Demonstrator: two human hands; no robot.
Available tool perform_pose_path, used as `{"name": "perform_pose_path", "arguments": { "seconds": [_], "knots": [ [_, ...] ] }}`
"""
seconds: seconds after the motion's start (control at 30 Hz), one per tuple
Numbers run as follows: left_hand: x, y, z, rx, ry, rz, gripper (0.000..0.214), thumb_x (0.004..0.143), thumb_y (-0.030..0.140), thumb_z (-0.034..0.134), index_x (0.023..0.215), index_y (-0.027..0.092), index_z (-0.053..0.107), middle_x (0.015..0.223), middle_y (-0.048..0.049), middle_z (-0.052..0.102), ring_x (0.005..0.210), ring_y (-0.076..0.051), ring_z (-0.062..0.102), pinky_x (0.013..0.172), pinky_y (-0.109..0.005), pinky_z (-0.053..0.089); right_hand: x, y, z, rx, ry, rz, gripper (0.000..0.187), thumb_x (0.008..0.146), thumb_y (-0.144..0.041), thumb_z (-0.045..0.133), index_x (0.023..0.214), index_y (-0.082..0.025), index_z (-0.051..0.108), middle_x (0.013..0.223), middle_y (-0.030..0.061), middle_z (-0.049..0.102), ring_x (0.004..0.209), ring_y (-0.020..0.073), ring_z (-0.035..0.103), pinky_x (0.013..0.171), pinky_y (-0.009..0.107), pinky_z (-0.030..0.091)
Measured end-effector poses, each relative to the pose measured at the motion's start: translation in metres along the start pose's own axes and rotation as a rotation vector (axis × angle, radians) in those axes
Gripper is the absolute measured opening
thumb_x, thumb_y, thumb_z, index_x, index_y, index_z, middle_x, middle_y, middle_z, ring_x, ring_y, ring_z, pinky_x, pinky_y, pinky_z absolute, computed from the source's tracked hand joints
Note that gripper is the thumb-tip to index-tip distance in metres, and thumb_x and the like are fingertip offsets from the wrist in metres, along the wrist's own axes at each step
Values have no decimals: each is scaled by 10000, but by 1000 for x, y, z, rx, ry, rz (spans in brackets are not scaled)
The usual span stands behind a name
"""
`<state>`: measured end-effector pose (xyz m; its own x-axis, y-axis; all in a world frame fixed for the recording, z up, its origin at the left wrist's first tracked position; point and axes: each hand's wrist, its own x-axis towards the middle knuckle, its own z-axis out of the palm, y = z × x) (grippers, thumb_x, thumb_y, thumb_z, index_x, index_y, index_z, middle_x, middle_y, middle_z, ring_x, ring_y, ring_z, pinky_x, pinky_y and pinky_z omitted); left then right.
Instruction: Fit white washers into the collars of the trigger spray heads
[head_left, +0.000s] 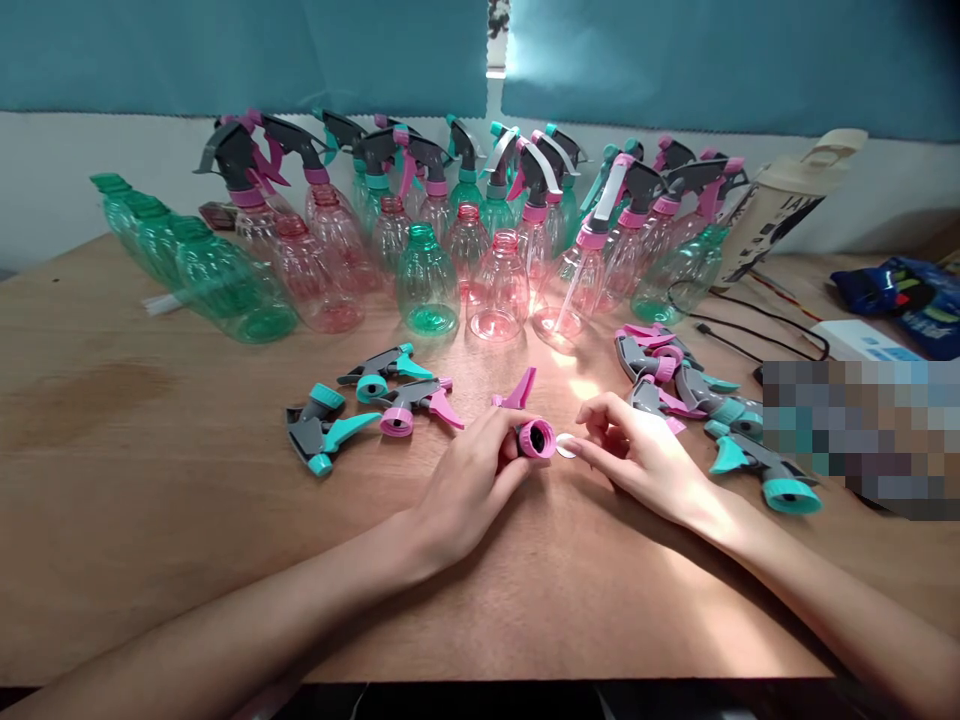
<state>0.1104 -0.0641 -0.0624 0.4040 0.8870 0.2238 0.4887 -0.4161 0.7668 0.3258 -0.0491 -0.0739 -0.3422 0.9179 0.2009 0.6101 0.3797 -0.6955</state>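
My left hand is closed around a grey and pink trigger spray head, its pink threaded collar facing right and toward me. Between the thumb and fingertips of my right hand is a small white ring-shaped washer, just right of the collar. A narrow gap seems to separate washer and collar. To the left of my left hand lie several loose spray heads in teal, pink and grey. More loose spray heads are heaped beyond and right of my right hand.
Green bottles and pink bottles stand in rows at the back, many topped with spray heads. A cream tumbler, a black cable and a blue packet are at the right. Clear tubes lie at the left.
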Motion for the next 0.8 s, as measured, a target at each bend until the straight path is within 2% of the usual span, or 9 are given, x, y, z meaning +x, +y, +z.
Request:
{"name": "perform_pose_path", "arguments": {
  "seconds": [0.2, 0.37, 0.57, 0.8],
  "knots": [
    [0, 2, 1, -58, 101, -23, 160, 903, 249, 586, 1052, 195, 566, 825, 15, 572, 699, -127, 505, 662, -253, 429, 2, -3, -14, -88, -153, -52, 259, 875, -461, 595, 939, -212, 564, 746, -12, 526, 616, 127, 494, 555, 257, 406],
    [-1, 4, 0, -83, 141, -7, 179, 894, 242, 594, 1064, 193, 571, 874, -1, 592, 701, -124, 515, 618, -237, 443, 3, -7, -16, -151, -167, -60, 210, 901, -399, 567, 813, -210, 539, 804, 9, 530, 680, 141, 515, 599, 271, 423],
    [-1, 4, 1, -96, 137, -15, 198, 897, 241, 577, 1091, 202, 570, 871, -8, 584, 703, -125, 531, 580, -221, 456, 2, -7, -16, -81, -195, 3, 216, 880, -363, 601, 792, -211, 476, 787, 0, 537, 679, 144, 505, 591, 273, 411],
    [-1, 5, 0, -92, 139, -9, 187, 896, 239, 575, 1077, 191, 567, 841, -1, 561, 679, -118, 517, 574, -219, 454, -2, -7, -13, 90, -212, 79, 191, 854, -326, 631, 845, -207, 481, 727, -14, 559, 610, 134, 516, 541, 265, 417]
  ]
}}
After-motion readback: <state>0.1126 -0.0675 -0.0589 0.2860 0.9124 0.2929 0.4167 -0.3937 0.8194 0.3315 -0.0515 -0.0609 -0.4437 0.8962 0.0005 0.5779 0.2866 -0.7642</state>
